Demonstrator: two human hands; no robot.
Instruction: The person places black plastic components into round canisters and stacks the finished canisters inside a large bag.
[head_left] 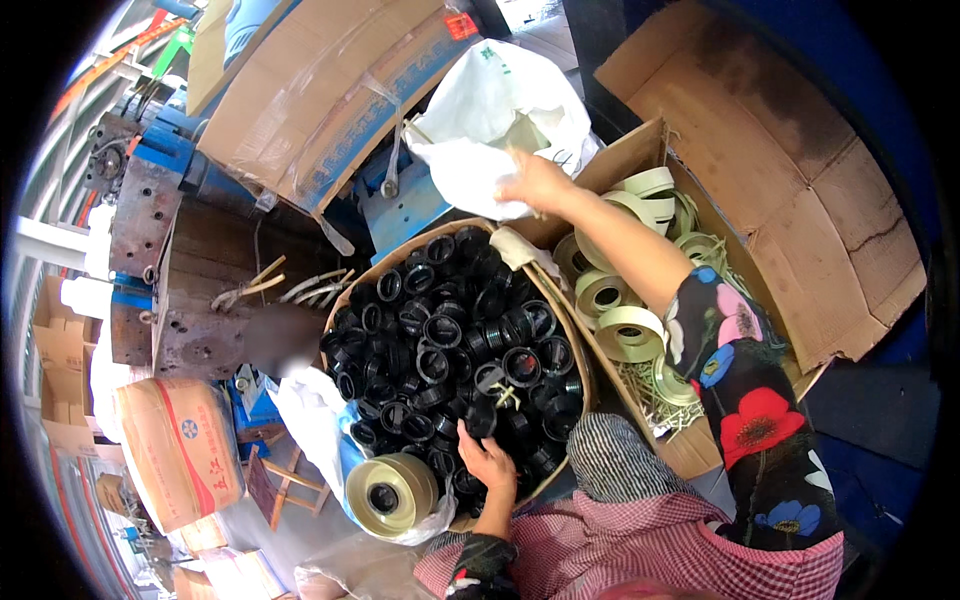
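Note:
My left hand point(487, 462) is at the near side of a box heaped with black plastic rings point(432, 330). Its fingers are closed around one black ring-shaped part point(480, 417). Just beyond that part, small pale plastic scraps point(507, 390) lie on the heap. My right hand point(538, 186) reaches away over the near rim of a white woven sack point(470, 170). Its fingers are blurred against the sack, so I cannot make out whether they hold anything.
A carton point(690, 452) on the right contains pale green rings and thin scraps. One large pale green ring point(392, 495) rests at the heap's near left corner. Brown cardboard point(330, 90) stands at the back. A metal machine block point(200, 290) and a taped carton point(180, 450) are left.

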